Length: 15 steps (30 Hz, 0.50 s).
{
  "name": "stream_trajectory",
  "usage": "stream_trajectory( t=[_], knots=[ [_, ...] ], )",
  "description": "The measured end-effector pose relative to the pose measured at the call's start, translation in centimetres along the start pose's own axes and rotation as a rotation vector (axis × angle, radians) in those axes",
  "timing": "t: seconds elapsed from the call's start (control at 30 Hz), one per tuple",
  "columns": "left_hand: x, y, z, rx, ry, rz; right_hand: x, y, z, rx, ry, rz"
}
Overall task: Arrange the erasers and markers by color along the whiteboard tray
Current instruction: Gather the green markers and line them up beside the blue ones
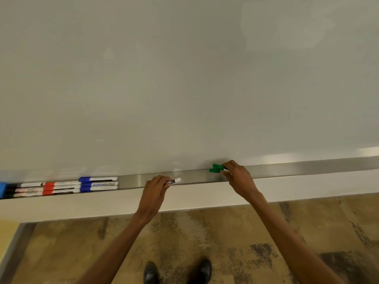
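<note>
A metal whiteboard tray point(196, 177) runs across the view. My left hand point(156, 186) is closed on a marker point(175, 181) whose white end sticks out to the right, over the tray's middle. My right hand point(238, 177) grips two green-capped markers point(217, 168), caps pointing left, just above the tray. At the tray's left lie three blue-capped markers point(98, 183), red-capped markers point(60, 187) and black-capped markers point(24, 190) in stacked rows. A blue eraser point(2, 189) sits at the far left edge.
The whiteboard point(184, 78) fills the upper view. The tray's right stretch point(307, 167) holds nothing. Below are a white wall strip, a mottled brown floor point(225, 238) and my black shoes point(178, 272).
</note>
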<state>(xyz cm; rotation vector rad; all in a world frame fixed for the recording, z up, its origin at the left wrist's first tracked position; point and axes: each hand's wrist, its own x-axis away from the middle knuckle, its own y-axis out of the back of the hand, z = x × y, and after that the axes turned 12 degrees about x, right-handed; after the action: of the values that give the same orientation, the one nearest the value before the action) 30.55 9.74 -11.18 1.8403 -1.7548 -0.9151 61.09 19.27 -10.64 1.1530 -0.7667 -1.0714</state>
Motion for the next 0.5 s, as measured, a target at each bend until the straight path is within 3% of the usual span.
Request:
stream_trajectory(
  t=[0.3,0.5],
  knots=[
    [6.2,8.0,5.9,-0.042,0.143,-0.113,-2.5,-3.6,15.2,-0.128,0.098,0.061],
    [9.9,12.1,9.5,-0.072,0.202,-0.152,-3.8,-5.7,22.5,-0.080,0.221,0.083]
  ],
)
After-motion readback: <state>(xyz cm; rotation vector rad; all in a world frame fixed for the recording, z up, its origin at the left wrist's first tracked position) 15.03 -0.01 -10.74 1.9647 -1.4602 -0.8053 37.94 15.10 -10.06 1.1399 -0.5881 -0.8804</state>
